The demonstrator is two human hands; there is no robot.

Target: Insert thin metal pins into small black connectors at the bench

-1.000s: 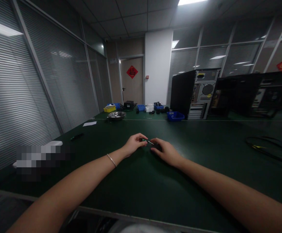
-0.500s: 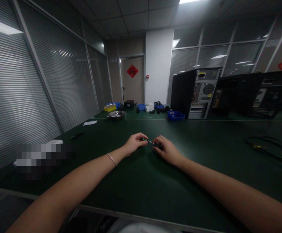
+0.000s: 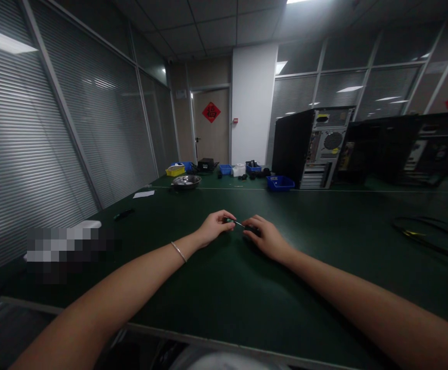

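Note:
Over the middle of the green table, my left hand is closed around the green-and-black handle of a screwdriver. Its thin metal shaft points right, toward my right hand. That hand is closed on a small dark object, mostly covered by the fingers, so its kind does not show. The screwdriver's tip meets or comes very close to this object; I cannot tell which.
A second screwdriver and a paper slip lie to the left. Farther back stand a metal bowl, a blue bin and a computer case. Black cables lie coiled at right.
Both hands keep nearly the same places and grips. The whole view has shifted very slightly.

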